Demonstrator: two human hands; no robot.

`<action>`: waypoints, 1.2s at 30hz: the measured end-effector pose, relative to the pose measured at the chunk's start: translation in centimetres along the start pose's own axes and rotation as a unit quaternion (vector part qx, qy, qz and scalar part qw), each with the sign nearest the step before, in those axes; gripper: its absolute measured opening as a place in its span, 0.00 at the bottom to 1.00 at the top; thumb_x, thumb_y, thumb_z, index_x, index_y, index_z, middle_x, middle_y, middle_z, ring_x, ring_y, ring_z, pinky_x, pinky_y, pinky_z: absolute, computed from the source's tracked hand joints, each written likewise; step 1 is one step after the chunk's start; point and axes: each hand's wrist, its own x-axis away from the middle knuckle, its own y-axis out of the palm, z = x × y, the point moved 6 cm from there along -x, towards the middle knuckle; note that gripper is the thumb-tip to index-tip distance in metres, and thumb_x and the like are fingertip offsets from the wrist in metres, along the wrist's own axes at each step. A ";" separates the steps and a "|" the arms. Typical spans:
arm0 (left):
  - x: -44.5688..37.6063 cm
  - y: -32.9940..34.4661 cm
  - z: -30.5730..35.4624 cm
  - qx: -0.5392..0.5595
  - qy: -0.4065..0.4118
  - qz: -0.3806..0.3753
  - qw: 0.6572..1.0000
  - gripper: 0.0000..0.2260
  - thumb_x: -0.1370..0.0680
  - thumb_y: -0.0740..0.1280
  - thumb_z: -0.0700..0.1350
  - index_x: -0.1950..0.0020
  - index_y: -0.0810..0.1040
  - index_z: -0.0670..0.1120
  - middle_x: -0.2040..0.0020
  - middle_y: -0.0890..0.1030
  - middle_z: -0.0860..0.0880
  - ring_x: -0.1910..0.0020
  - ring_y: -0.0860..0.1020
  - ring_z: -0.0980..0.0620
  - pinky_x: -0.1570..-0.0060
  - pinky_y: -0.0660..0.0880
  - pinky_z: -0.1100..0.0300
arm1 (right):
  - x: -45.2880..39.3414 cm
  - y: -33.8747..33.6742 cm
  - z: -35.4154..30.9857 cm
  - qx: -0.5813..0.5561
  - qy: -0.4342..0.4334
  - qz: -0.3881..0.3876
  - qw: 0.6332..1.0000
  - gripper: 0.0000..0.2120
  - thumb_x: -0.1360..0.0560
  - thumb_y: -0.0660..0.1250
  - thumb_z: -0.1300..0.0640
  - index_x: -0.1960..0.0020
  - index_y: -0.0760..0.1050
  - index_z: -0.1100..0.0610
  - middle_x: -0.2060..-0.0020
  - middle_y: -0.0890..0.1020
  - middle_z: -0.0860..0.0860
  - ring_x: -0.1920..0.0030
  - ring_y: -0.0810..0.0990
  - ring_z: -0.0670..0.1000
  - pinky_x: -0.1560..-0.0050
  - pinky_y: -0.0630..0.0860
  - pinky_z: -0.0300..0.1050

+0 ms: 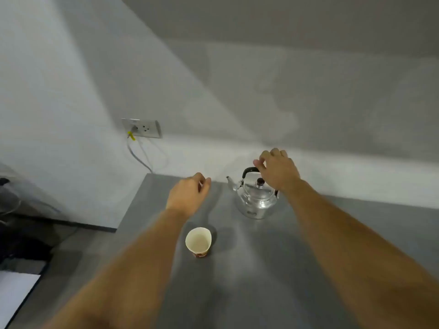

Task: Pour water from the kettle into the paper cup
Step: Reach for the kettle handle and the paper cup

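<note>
We lean over a grey table set against a white wall. Nearest us the paper cup stands upright, white inside, red print at its base too blurred to read. Beyond it our left hand hovers loosely curled, holding nothing. Farther back our right hand touches the black handle of the shiny metal kettle; whether it grips, we cannot tell. A socket sits on the wall.

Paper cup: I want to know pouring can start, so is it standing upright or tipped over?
Upright. The paper cup stands on its base on the grey table, its open mouth facing up.
</note>
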 end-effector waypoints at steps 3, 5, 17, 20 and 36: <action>-0.3 0.8 -1.4 -0.034 -0.012 -0.003 0.999 0.14 0.19 0.59 0.58 0.52 0.77 0.51 0.67 0.76 0.56 0.58 0.79 0.43 0.63 0.67 0.56 | -1.0 1.8 1.6 -0.010 0.020 -0.027 0.999 0.18 0.17 0.57 0.43 0.39 0.75 0.55 0.41 0.76 0.57 0.40 0.72 0.59 0.40 0.74 0.57; -0.4 1.5 -2.5 -0.035 -0.020 -0.011 0.999 0.14 0.19 0.59 0.59 0.51 0.77 0.50 0.62 0.81 0.52 0.55 0.80 0.42 0.62 0.68 0.56 | -1.2 3.4 2.4 -0.046 0.039 -0.070 0.996 0.19 0.17 0.56 0.43 0.38 0.75 0.56 0.43 0.78 0.58 0.42 0.74 0.60 0.42 0.74 0.58; 0.3 4.4 -6.6 -0.026 -0.053 -0.026 0.998 0.13 0.21 0.59 0.62 0.53 0.75 0.54 0.69 0.75 0.57 0.64 0.76 0.46 0.64 0.68 0.57 | -1.4 6.5 4.2 -0.207 0.116 -0.060 0.970 0.28 0.23 0.58 0.30 0.66 0.71 0.54 0.72 0.77 0.49 0.67 0.77 0.52 0.67 0.69 0.46; 0.6 4.4 -7.3 -0.027 -0.054 -0.023 0.998 0.13 0.21 0.60 0.61 0.53 0.75 0.54 0.71 0.74 0.58 0.66 0.74 0.49 0.66 0.66 0.58 | -1.7 6.2 4.3 -0.242 0.141 -0.062 0.958 0.30 0.26 0.64 0.31 0.73 0.65 0.54 0.81 0.71 0.46 0.74 0.71 0.49 0.71 0.64 0.45; 7.7 5.1 -14.5 -0.049 -0.064 -0.105 0.991 0.11 0.20 0.63 0.55 0.42 0.76 0.51 0.59 0.79 0.54 0.59 0.80 0.46 0.59 0.71 0.58 | 3.3 1.8 1.0 -0.231 0.118 -0.054 0.964 0.36 0.33 0.62 0.22 0.77 0.67 0.54 0.82 0.69 0.48 0.75 0.70 0.50 0.71 0.65 0.46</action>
